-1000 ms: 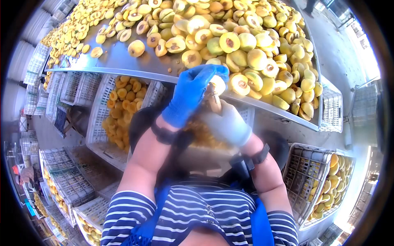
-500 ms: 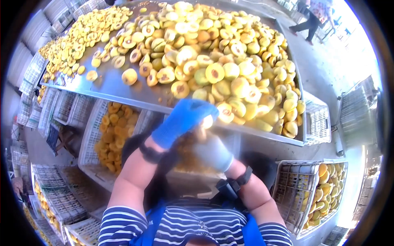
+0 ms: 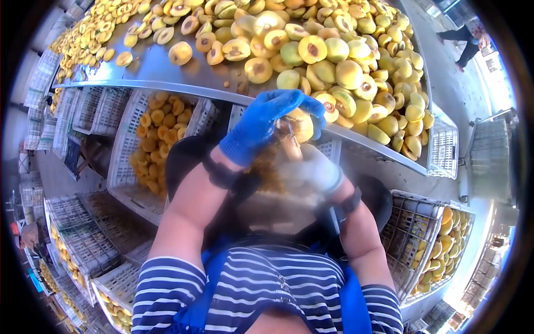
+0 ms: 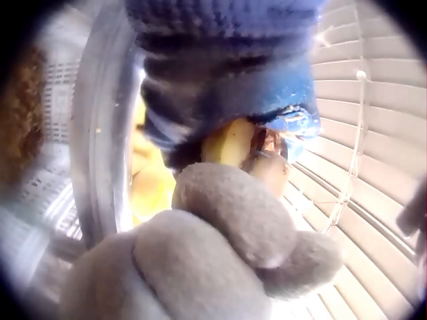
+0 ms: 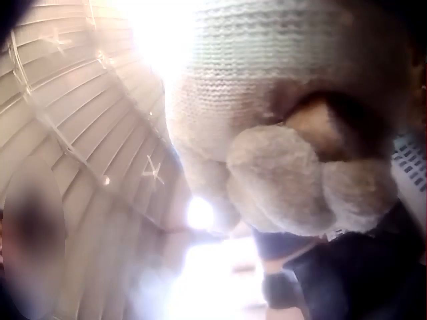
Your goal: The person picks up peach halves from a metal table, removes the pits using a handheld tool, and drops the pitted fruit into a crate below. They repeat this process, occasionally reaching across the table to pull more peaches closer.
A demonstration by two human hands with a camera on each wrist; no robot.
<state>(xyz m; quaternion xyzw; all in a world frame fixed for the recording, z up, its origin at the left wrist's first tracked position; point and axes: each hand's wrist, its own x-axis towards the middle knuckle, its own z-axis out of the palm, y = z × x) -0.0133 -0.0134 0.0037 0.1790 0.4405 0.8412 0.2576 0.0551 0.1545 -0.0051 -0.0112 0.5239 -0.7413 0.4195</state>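
My left hand [image 3: 258,122], in a blue glove, holds a yellow peach half [image 3: 302,126] just in front of the metal table's edge. My right hand [image 3: 316,177], white-gloved and blurred, grips a pitting tool by its wooden handle [image 3: 291,149]. The tool's metal end meets the cut side of the peach. In the left wrist view, the peach half [image 4: 229,145] shows between blue fingers, with pale knitted fingers [image 4: 233,210] close below. The right wrist view has the handle [image 5: 312,125] partly hidden inside the curled white glove.
Halved peaches [image 3: 334,50] heap on the metal table [image 3: 161,64] ahead. A white crate [image 3: 119,153] of orange halves stands left of my legs, and another crate [image 3: 409,245] of fruit at the right. A person's legs [image 3: 464,47] show at the far right.
The head view tilts up, then back down. My left hand has turned, so more of the peach half shows now. At the far right, a person has come into view.
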